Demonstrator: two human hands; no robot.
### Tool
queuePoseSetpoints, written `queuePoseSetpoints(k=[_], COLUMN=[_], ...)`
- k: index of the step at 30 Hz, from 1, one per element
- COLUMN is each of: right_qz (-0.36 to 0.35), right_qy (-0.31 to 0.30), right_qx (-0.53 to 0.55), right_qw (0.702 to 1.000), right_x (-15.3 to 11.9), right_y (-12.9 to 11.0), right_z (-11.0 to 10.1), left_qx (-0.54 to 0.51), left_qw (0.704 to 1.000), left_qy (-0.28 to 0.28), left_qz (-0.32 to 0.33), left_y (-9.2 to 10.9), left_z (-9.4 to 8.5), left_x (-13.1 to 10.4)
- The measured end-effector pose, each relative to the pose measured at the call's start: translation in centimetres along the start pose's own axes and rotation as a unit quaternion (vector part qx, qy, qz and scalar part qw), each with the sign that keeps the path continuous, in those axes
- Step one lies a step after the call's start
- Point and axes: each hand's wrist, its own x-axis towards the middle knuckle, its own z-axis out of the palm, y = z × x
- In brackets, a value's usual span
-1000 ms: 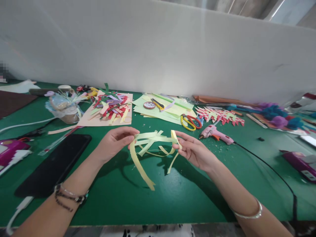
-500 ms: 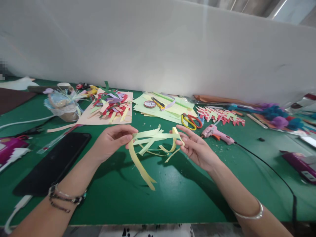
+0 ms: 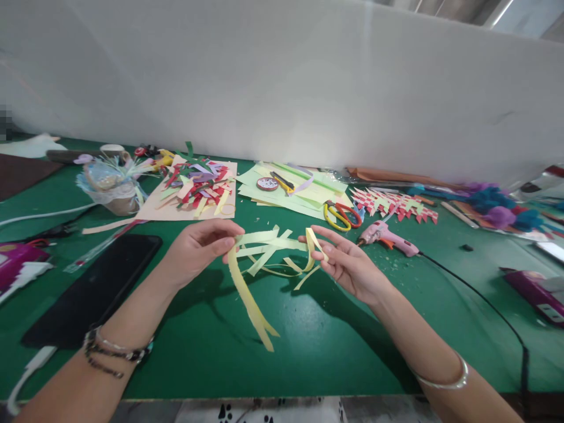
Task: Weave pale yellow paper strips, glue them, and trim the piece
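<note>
My left hand (image 3: 200, 247) pinches the ends of pale yellow-green paper strips between thumb and fingers. From that pinch a long yellow strip (image 3: 247, 294) hangs down, split into two tails at its lower end. My right hand (image 3: 346, 258) has its fingers closed on a folded yellow strip (image 3: 311, 242), which loops up beside the fingertips. Between the hands, several pale green strips (image 3: 267, 252) cross one another, and thin yellow strips curl below them; which of these lie on the green table (image 3: 308, 352) is hard to tell.
Behind the hands are coloured strips on pink paper (image 3: 154, 202), green sheets (image 3: 251, 187) and scissors (image 3: 337, 224). A pink glue gun (image 3: 390, 238) with its cord lies right. A black phone (image 3: 94, 291) and a wrapped pot (image 3: 121, 202) stand left.
The hanging yellow strip has swung slightly lower. The folded strip at my right hand has shifted left and opened into a taller loop. Both hands have barely moved.
</note>
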Motion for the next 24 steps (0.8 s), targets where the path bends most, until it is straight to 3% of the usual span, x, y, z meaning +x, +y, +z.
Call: queuePoseSetpoints(k=[4,13,24], right_qz=[0.003,-0.006,-0.017], right_qy=[0.004,0.013,-0.002], right_qx=[-0.007,-0.015,-0.042], right_qw=[1.0,1.0,0.999], right_x=[0.05,0.11,0.02], right_y=[0.2,0.3,0.3], right_z=[0.13,-0.11,0.1], left_qx=[-0.004,-0.027,-0.01], left_qw=[1.0,1.0,1.0], left_qy=[-0.016,0.012,-0.006], left_qz=[-0.002,0.008,0.006], left_y=[0.08,0.84,0.26], left_z=[0.13,0.26,0.19], left_x=[-0.1,-0.12,-0.04])
